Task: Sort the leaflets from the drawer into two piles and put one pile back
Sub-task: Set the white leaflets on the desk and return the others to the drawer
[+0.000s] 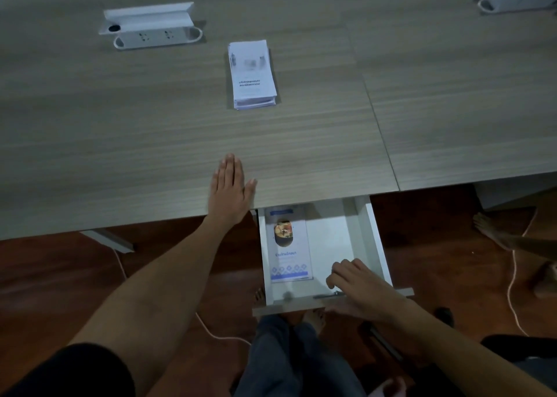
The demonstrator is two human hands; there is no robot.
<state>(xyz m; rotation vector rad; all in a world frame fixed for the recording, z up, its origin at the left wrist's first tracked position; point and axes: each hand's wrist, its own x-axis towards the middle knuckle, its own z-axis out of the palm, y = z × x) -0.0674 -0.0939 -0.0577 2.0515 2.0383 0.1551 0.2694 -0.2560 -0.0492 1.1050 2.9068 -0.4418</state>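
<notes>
Matt woodgrain table (pixel 150 143), glossy paper leaflets (pixel 291 246).

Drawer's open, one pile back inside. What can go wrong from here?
1. The right hand curls over the drawer front; if it shoves the drawer shut, fingers may pinch under the table edge.
2. The leaflets in the drawer reach under the tabletop; a lifted top sheet might catch.
3. The left hand lies flat near the edge, away from the table pile, so that pile looks safe.

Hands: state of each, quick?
Left hand: open, flat on the wood-grain desk.
Right hand: curled over the white drawer's front edge.
</notes>
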